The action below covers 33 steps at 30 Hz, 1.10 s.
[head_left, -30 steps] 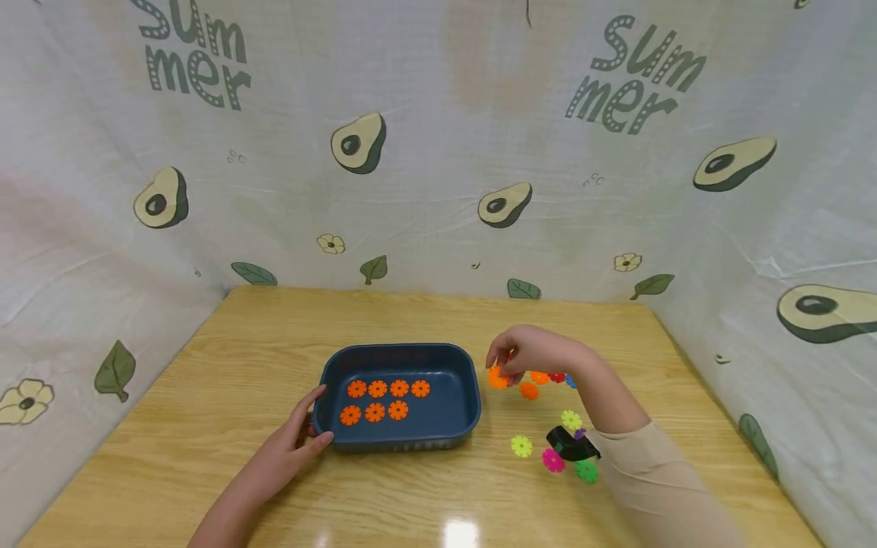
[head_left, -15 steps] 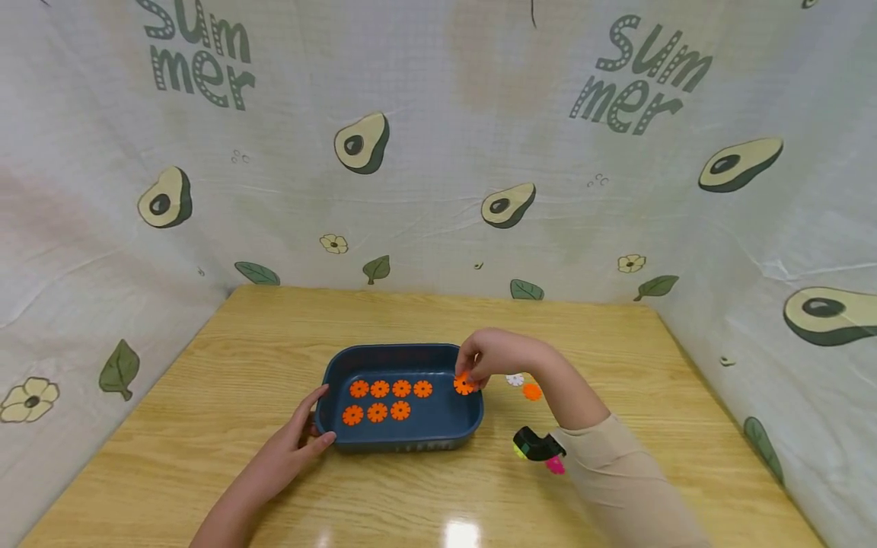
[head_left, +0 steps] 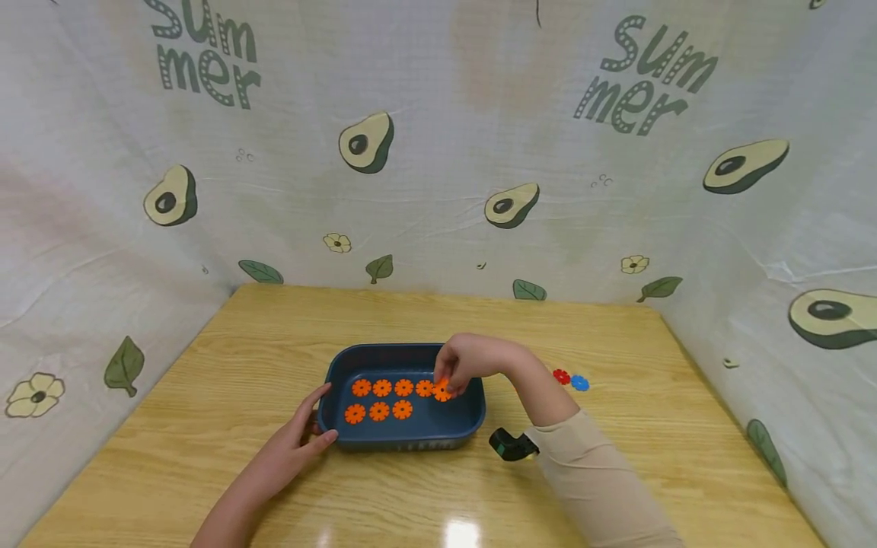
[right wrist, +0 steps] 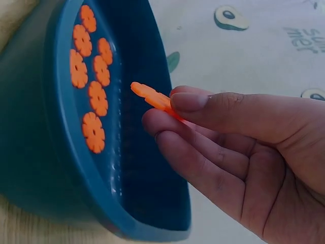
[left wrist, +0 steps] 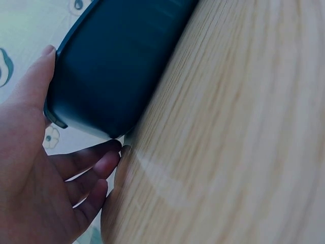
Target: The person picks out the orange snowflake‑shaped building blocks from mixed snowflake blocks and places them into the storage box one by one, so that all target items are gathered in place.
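My right hand [head_left: 460, 361] pinches an orange snowflake disc [right wrist: 152, 97] between thumb and fingers, above the right part of a dark blue plastic bin [head_left: 404, 444]. In the right wrist view the held disc is tilted, seen nearly edge-on. Inside the bin lie several more orange snowflake discs [head_left: 379, 412], in a back row and a front row. At the bin's left end my left hand [head_left: 301, 438] grips the wall, thumb toward the front corner and fingers around the side. The left wrist view shows the thumb on the bin's rim and the fingertips near its base.
On the table [head_left: 260, 335], right of the bin, lie a red disc [head_left: 562, 377] and a blue disc [head_left: 579, 383]. A black wrist camera [head_left: 512, 445] sits by the right sleeve, covering part of the table. A patterned cloth [head_left: 425, 251] hangs behind.
My right hand has carried the orange snowflake disc left from the table to above the bin, near the back row's right end. The left hand keeps its grip.
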Each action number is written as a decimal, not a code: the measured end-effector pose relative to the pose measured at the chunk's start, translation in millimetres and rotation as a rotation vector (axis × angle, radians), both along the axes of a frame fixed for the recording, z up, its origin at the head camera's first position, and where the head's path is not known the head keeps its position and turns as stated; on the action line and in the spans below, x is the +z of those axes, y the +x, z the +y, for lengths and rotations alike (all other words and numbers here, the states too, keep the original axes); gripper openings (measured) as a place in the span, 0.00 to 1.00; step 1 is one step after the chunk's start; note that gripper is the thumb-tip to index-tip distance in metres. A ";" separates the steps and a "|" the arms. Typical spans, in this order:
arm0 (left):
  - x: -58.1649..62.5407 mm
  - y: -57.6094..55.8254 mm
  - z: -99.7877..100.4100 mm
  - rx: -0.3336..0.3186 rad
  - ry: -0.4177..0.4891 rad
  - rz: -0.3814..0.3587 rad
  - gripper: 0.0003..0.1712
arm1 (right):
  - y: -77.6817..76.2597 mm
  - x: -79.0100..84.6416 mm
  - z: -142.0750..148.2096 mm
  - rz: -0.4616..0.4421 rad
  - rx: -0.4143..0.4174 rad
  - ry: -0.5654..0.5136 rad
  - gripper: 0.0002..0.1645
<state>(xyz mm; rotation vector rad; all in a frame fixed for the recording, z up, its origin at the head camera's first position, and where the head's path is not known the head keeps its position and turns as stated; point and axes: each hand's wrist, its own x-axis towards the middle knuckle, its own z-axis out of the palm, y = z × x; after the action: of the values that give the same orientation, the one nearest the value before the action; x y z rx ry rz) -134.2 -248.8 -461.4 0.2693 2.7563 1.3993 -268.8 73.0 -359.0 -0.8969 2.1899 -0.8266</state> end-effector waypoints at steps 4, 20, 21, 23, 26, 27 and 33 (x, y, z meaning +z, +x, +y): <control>-0.7 -0.5 0.1 0.001 0.001 0.001 0.40 | -2.4 -5.5 -6.7 -0.013 0.010 -0.007 0.11; -4.0 -2.1 -1.0 -0.007 0.017 0.027 0.40 | -13.6 -28.7 -27.9 -0.110 0.002 0.027 0.10; -4.2 -2.1 -1.1 -0.006 0.018 0.029 0.40 | -14.5 -30.7 -28.7 -0.116 0.002 0.035 0.10; -4.2 -2.1 -1.1 -0.005 0.017 0.029 0.40 | -15.8 -34.7 -30.0 -0.123 0.002 0.046 0.10; -3.3 -1.7 -1.4 -0.007 0.017 0.016 0.40 | -16.7 -38.4 -31.7 -0.130 -0.004 0.061 0.10; -2.8 -1.5 -1.5 -0.009 0.017 0.012 0.40 | -16.8 -39.1 -32.2 -0.132 -0.006 0.064 0.11; -1.4 -1.3 -1.7 -0.009 0.024 -0.012 0.40 | -18.1 -44.3 -34.7 -0.125 -0.008 0.077 0.10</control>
<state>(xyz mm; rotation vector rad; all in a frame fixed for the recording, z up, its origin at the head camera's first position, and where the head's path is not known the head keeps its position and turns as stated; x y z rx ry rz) -135.5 -250.5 -462.8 0.2737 2.7272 1.4275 -286.9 38.4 -403.3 -0.7781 2.1036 -0.7759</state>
